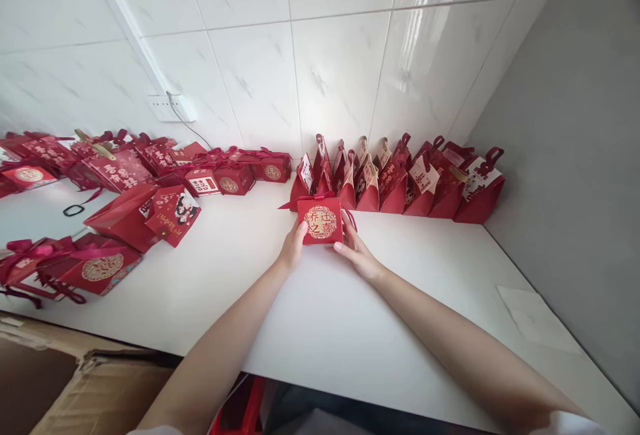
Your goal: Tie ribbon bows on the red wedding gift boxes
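A small red gift box (320,220) with a gold round emblem and a red ribbon stands on the white table (320,315), just in front of a row of red gift bags. My left hand (294,245) grips its left side with the thumb against the front face. My right hand (356,249) grips its right side, fingers curled round the edge. Both arms reach forward from the table's near edge.
Several red triangular gift bags (400,181) line the tiled wall at the back right. More red boxes (235,176) and bags (135,215) lie at the left. A wall socket (173,108) is above them. A cardboard carton (90,388) sits below the table's near left edge. A grey wall (575,155) bounds the right.
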`<state>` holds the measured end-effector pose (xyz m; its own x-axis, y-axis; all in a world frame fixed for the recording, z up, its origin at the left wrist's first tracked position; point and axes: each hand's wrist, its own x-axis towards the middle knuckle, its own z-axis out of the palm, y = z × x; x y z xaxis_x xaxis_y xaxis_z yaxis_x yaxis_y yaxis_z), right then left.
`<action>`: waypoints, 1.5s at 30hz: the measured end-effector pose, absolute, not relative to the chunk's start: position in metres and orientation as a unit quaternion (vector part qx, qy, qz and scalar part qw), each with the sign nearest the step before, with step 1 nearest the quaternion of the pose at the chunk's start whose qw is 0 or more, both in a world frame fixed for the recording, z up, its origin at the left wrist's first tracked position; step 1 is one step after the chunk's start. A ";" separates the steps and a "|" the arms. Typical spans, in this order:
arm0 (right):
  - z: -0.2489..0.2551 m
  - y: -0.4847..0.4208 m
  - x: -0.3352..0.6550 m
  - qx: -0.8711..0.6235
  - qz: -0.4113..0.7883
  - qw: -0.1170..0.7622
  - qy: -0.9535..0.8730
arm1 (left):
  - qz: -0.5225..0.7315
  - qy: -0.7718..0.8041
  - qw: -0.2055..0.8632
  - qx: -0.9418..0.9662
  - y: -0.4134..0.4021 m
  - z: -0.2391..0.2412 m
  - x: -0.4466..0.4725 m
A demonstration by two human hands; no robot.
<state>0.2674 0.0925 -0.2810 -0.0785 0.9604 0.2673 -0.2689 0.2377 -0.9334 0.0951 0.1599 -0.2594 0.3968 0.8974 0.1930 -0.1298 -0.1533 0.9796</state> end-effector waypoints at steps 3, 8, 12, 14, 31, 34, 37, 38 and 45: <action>-0.283 0.093 0.265 -0.337 0.509 0.601 -0.516 | 0.431 0.325 0.645 0.541 0.162 -0.259 0.095; -0.281 0.086 0.264 -0.341 0.502 0.578 -0.546 | 0.405 0.263 0.770 0.417 0.163 -0.252 0.089; -0.281 0.082 0.266 -0.346 0.524 0.557 -0.543 | 0.382 0.186 0.840 0.338 0.159 -0.242 0.085; -0.281 0.082 0.268 -0.349 0.532 0.560 -0.530 | 0.364 0.161 0.862 0.314 0.156 -0.239 0.084; -0.279 0.084 0.268 -0.393 0.546 0.557 -0.487 | 0.421 0.066 0.892 0.150 0.150 -0.209 0.074; -0.280 0.085 0.268 -0.387 0.548 0.559 -0.487 | 0.458 0.085 0.872 0.151 0.151 -0.209 0.076; -0.280 0.086 0.268 -0.385 0.551 0.556 -0.489 | 0.480 0.117 0.858 0.142 0.154 -0.215 0.078; -0.280 0.086 0.268 -0.385 0.551 0.554 -0.490 | 0.485 0.127 0.854 0.138 0.154 -0.217 0.079; -0.279 0.087 0.268 -0.385 0.550 0.544 -0.504 | 0.509 0.144 0.837 0.143 0.159 -0.220 0.077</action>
